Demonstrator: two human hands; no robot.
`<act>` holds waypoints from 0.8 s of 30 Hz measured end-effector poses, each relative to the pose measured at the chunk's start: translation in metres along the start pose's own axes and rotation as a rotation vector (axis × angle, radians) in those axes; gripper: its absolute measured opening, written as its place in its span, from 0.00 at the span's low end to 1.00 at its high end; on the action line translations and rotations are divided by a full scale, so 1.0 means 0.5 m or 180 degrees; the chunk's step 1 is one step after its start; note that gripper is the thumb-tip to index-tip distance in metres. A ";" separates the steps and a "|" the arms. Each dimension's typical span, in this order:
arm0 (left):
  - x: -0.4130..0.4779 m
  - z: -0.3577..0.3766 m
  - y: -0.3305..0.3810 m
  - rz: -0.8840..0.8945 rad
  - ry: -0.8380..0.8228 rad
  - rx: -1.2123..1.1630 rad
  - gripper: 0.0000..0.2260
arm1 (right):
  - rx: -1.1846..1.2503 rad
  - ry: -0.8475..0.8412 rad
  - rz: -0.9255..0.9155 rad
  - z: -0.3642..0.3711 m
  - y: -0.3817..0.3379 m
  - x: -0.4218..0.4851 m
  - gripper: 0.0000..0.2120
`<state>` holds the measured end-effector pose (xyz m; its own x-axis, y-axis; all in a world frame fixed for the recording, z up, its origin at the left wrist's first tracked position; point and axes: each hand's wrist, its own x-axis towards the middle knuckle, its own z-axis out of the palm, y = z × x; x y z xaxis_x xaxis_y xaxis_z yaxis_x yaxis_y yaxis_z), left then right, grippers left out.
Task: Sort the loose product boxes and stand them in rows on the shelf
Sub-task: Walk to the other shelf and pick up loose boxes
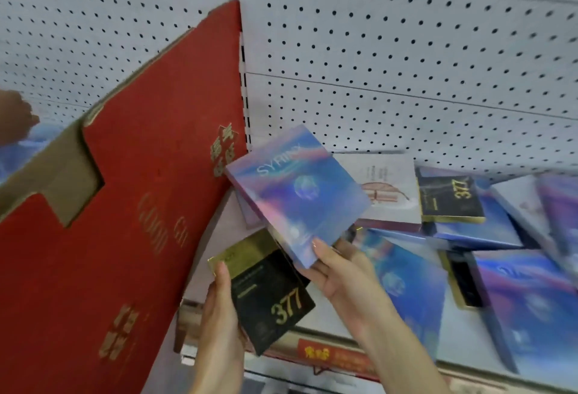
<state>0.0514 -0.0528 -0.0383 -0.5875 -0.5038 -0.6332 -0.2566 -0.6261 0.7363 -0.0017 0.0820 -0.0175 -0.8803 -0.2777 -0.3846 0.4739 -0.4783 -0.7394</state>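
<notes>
The sorting is under way. The left hand [219, 309] grips a black box [272, 296] marked 377, and the right hand [337, 274] pinches a shimmery blue box [297, 193] by its lower corner, both held just above the shelf [459, 346]. Neither box stands yet, and next each, I'd say, needs an upright spot with its own kind. More boxes [469, 206] lie flat and jumbled on the shelf. The red carton [125, 206] leans alongside, and I cannot see what is inside it.

The rightmost boxes [556, 206] are blurred, and the red carton [131, 237] is cut off left.
</notes>
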 end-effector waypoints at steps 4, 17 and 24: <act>-0.032 0.064 -0.018 0.0323 -0.0433 0.0171 0.17 | -0.0271 0.0283 -0.0400 -0.059 -0.028 -0.062 0.21; -0.352 0.287 -0.311 0.0465 -0.1643 0.0992 0.19 | -0.0692 0.1576 -0.1292 -0.411 -0.087 -0.384 0.17; -0.554 0.337 -0.575 0.0077 -0.2024 0.1113 0.09 | -0.0171 0.2216 -0.1537 -0.732 -0.154 -0.639 0.28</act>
<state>0.1587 0.3670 -0.0342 -0.9015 -0.0050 -0.4328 -0.4057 -0.3385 0.8490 0.2353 0.5126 -0.0401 -0.8065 0.5313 -0.2593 0.0564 -0.3674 -0.9283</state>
